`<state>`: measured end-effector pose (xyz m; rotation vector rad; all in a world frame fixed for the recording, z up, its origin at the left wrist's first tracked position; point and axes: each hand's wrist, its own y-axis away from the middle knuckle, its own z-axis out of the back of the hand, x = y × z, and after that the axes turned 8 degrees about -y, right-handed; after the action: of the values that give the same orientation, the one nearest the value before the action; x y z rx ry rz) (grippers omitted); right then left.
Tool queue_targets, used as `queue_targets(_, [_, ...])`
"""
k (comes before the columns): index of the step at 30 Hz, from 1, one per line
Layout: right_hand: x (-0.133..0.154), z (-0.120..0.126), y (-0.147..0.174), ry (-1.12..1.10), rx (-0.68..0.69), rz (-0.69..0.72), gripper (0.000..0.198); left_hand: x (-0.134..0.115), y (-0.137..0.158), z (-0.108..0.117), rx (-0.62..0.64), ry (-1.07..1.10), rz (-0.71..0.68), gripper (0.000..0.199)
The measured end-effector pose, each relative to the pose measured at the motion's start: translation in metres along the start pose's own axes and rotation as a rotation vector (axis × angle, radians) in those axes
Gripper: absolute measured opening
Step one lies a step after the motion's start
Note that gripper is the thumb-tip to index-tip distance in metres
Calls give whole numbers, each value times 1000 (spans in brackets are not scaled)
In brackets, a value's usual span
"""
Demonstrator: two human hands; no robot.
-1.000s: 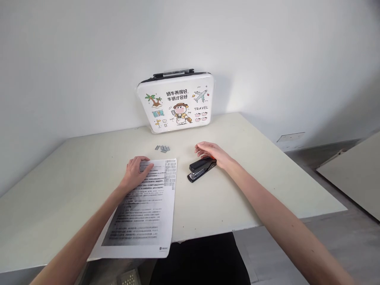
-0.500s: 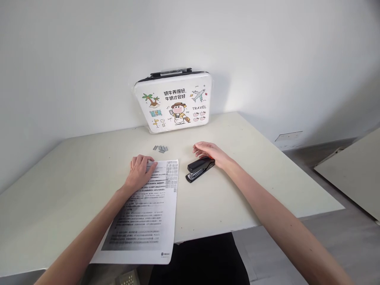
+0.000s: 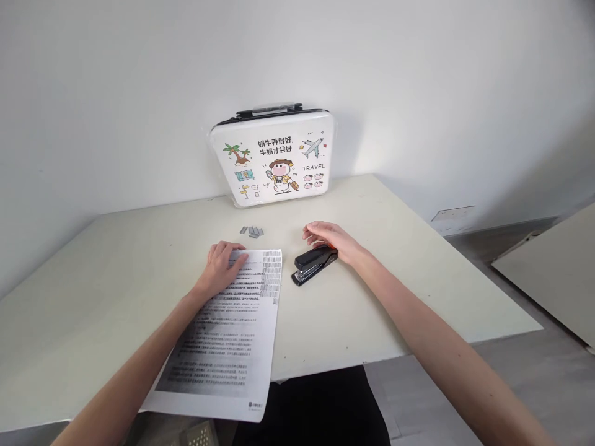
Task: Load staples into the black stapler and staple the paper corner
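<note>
My left hand [image 3: 222, 267] is closed at the top edge of a printed paper sheet [image 3: 232, 359], its thumb lying on the print. Whether there is one sheet or a stack I cannot tell. Right of the paper, a black stapler [image 3: 313, 262] lies on the table, its front end pointing left toward me. My right hand [image 3: 332, 240] is at the stapler's rear end, touching or very near it. Its fingers reach out loosely past the stapler's far side, and the thumb is hidden. Several small strips of staples [image 3: 253, 231] lie beyond the paper's top edge.
A white case [image 3: 274, 158] with cartoon prints and a black handle stands against the wall at the back of the pale table [image 3: 372, 310]. The paper's lower end overhangs the table's front edge. A wall plate [image 3: 453, 214] and another pale surface [image 3: 553, 266] are at the right.
The paper has turned slightly, its upper right corner shifting right and its lower end moving left and toward me. The stapler and my right hand look almost unchanged.
</note>
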<state>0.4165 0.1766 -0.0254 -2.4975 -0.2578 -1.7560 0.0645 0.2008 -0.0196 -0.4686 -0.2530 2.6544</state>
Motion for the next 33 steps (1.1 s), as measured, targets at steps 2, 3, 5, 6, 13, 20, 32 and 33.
queue_targets(2, [0,0,0,1,2,-2,43,1,-1,0,9,23,41,44])
queue_targets(3, [0,0,0,1,3,-2,43,0,-1,0,8,39,66,45])
queue_targets(5, [0,0,1,-1,1,-1,42,-2,-2,0,-2,74,113,47])
queue_targets(6, [1,0,1,-2,0,-1,42,-3,-2,0,-6,89,130,48])
queue_targets(13, [1,-2,1,0,0,-1,43,-16,-6,-4,-50,151,191,47])
queue_targets(20, [0,-1,0,-1,7,4,43,-23,-11,-11,-95,223,186,38])
queue_targets(32, [-1,-1,1,16,3,8,43,-31,-13,-21,-152,179,255,34])
queue_targets(33, [-1,-1,1,16,5,10,44,-33,-13,-21,-155,178,255,33])
